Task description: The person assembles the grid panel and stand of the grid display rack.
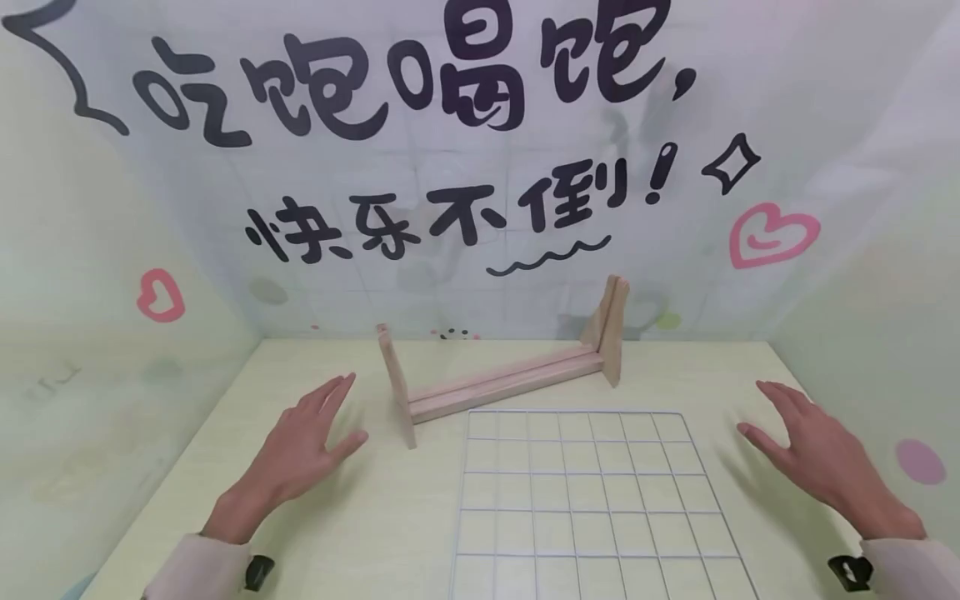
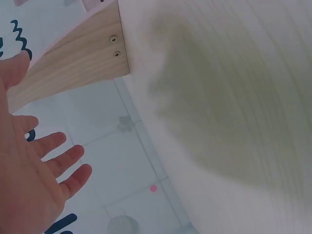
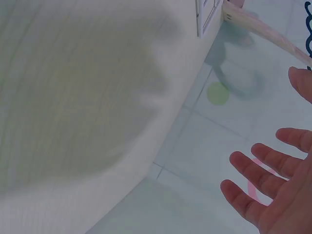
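Note:
On the table stands a pale wooden frame (image 1: 510, 385), its long crossbar joining two upright end boards. In front of it a white wire grid panel (image 1: 588, 492) lies flat. The left hand (image 1: 303, 450) is held over the table left of the frame, fingers spread and holding nothing. Two screws show in the frame's left end board (image 2: 78, 53) in the left wrist view. Over the table's right side, the right hand (image 1: 821, 454) has its fingers extended, with no object in it. A corner of the grid panel (image 3: 207, 17) appears in the right wrist view.
The light wooden table (image 1: 360, 542) is bounded at the back by a wall sheet (image 1: 412, 167) with black lettering and hearts. Side panels (image 1: 900, 350) rise at left and right. The frame's right end board (image 1: 615, 329) stands near the back sheet.

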Demonstrator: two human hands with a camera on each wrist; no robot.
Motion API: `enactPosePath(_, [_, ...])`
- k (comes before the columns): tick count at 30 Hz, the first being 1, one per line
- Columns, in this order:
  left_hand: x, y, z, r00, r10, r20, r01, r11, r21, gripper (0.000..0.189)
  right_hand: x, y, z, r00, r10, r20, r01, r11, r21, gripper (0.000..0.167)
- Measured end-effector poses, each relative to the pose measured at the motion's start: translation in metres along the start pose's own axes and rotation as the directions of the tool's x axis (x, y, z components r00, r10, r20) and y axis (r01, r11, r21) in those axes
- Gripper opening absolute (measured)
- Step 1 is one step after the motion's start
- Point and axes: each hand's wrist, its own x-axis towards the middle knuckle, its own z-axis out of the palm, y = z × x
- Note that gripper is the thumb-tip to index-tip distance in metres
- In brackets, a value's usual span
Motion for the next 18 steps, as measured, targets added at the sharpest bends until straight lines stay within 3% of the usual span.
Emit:
enactPosePath(9, [-0.007, 0.011, 0.009, 0.998, -0.011, 0.063, 0.015, 0.998, -0.067, 0.076, -0.004, -0.008, 0.003, 0.999, 0.022, 0.037, -0.023, 0.999, 0.037, 0.068])
enactPosePath(18, [-0.007, 0.017, 0.009, 0.996, -0.021, 0.086, 0.029, 0.995, -0.094, 0.076, -0.002, -0.014, 0.005, 0.999, 0.020, 0.047, -0.021, 1.000, 0.024, 0.066])
